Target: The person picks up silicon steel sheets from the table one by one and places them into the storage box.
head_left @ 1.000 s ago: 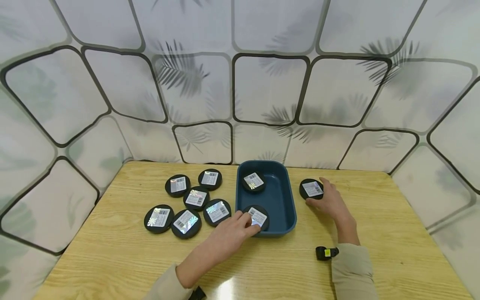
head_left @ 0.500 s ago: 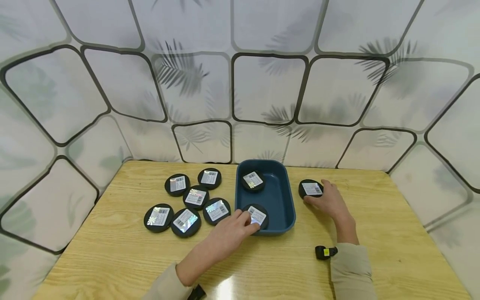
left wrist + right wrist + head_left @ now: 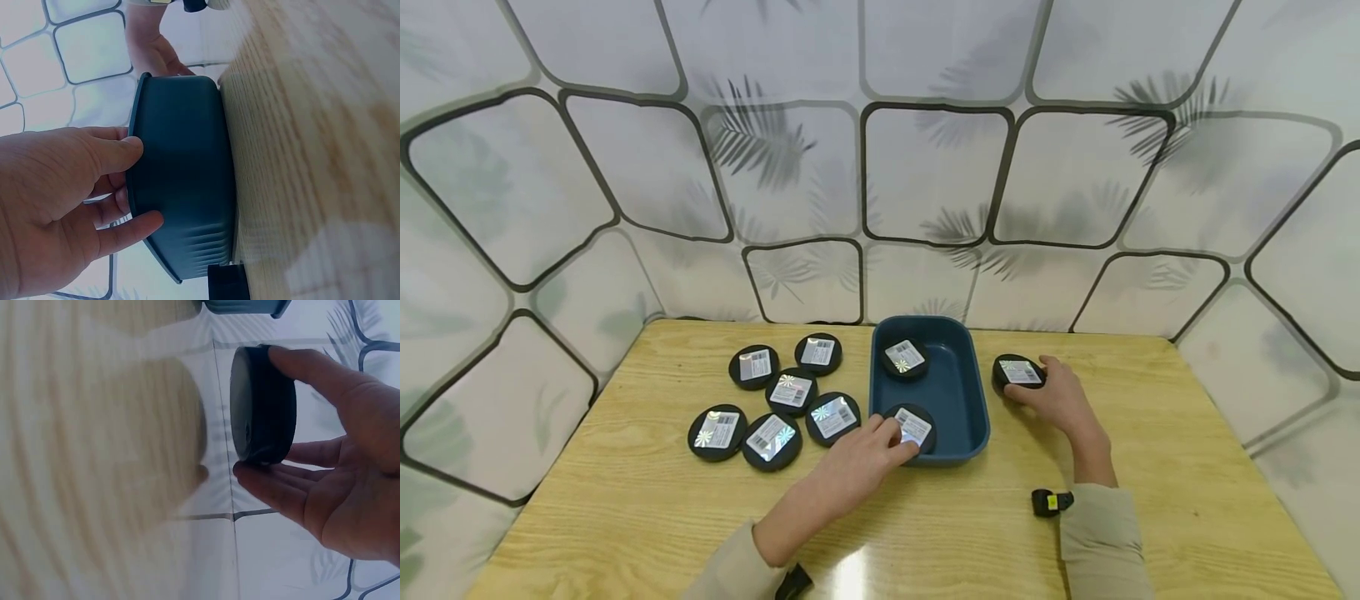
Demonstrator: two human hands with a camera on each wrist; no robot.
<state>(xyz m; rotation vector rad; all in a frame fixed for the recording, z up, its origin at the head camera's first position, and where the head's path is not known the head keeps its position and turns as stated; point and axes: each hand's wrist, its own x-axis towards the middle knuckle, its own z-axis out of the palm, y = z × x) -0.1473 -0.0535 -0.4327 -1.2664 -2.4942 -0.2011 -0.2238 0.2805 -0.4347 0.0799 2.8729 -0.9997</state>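
Above the table to the right of the blue plastic bin (image 3: 958,400), my right hand (image 3: 1063,398) holds a flat black round disc (image 3: 1021,372) with a white barcode label on top. Thumb and fingers grip its rim, and in the right wrist view the disc (image 3: 262,405) hangs off the tabletop. My left hand (image 3: 863,460) grips the bin's near-left rim; the left wrist view shows the thumb on the bin's outer wall (image 3: 181,162), with some fingers behind the rim. Inside the bin lie two like discs, one at the back (image 3: 905,359) and one nearer (image 3: 914,423), partly behind my left fingers.
Several more labelled black discs (image 3: 792,392) lie in a loose group left of the bin on the wooden table (image 3: 700,533). A patterned fabric wall (image 3: 932,183) rises behind the table's back edge. A black strap device (image 3: 1051,502) is by my right sleeve.
My right hand has raised the disc off the table, slightly tilted, and shifted a little toward the bin. The left hand keeps its place on the bin.
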